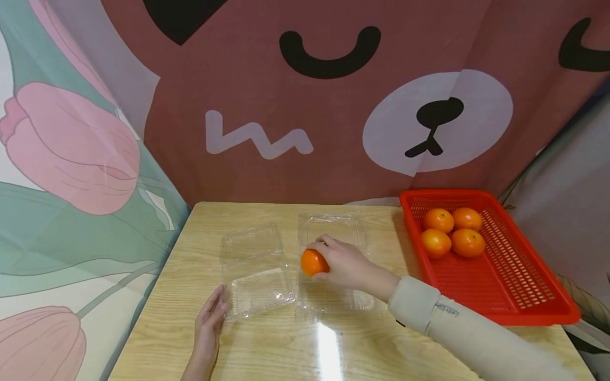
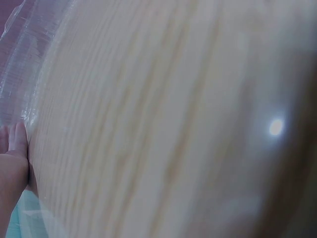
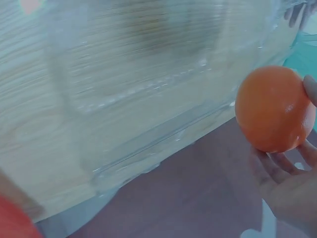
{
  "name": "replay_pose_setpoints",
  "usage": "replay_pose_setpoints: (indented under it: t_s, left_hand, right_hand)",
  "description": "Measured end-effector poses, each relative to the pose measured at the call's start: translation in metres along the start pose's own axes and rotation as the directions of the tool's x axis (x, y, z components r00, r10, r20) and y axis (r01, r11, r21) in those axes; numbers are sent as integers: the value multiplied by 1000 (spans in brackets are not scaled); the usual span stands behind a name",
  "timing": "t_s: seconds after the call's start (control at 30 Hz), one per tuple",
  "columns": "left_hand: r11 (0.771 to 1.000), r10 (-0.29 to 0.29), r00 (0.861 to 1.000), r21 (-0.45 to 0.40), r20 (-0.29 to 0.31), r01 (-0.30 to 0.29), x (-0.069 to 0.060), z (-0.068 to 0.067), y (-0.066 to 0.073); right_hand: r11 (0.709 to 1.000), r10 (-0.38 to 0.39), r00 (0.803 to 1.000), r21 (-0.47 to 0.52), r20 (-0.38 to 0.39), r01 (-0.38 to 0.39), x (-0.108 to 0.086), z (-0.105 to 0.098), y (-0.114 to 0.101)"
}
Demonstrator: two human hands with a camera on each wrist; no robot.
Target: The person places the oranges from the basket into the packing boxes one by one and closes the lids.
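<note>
Pale wood-grained table [image 1: 267, 349] — left hand [image 1: 209, 317], fingers nearly straight, touches an open clear plastic container [image 1: 259, 291], perhaps steadying it. Right of that container, the right hand [image 1: 345, 263] wraps thumb and fingers securely round a glossy orange fruit [image 1: 312, 263], over a second clear container [image 1: 333, 227] — farther right, a red plastic basket [image 1: 500, 291] corrals four more fruits [image 1: 461, 239].

Your head view comes through bright and fairly clear, a white streak of glare down the table [image 1: 267, 344] and a soft shadow beside the red basket [image 1: 491, 288]. Over in your left wrist view, it's blur: wood grain [image 2: 119, 124] smeared and bowed, one round glint burning, lower right dark. Your right wrist view looks hazy, bluish, highlights dotting the clear box [image 3: 143, 92] and orange fruit [image 3: 272, 111].
</note>
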State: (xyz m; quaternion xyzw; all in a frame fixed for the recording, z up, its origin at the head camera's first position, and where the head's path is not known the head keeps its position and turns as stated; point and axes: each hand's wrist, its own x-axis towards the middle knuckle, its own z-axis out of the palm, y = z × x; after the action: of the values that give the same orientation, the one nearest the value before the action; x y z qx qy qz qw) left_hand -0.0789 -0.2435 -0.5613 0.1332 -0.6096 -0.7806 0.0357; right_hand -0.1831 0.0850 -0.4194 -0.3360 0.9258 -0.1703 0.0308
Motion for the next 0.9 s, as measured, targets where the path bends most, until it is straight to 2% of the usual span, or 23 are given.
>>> replay_pose_setpoints:
  t_s: [0.13, 0.4, 0.73, 0.9]
  left_hand:
    - [1000, -11, 1000, -7, -4, 11, 0, 0, 2]
    - [998, 52, 998, -41, 35, -51, 1, -1, -2]
    - [999, -37, 999, 8, -23, 38, 1, 2, 2]
    - [998, -58, 998, 12, -36, 59, 1, 3, 3]
  right_hand:
    - [999, -35, 998, 7, 48, 34, 14, -1, -18]
    - [995, -97, 991, -28, 90, 100, 36, 15, -38]
    - [988, -135, 980, -56, 148, 144, 51, 48, -56]
    - [980, -161, 975, -93, 150, 176, 56, 62, -59]
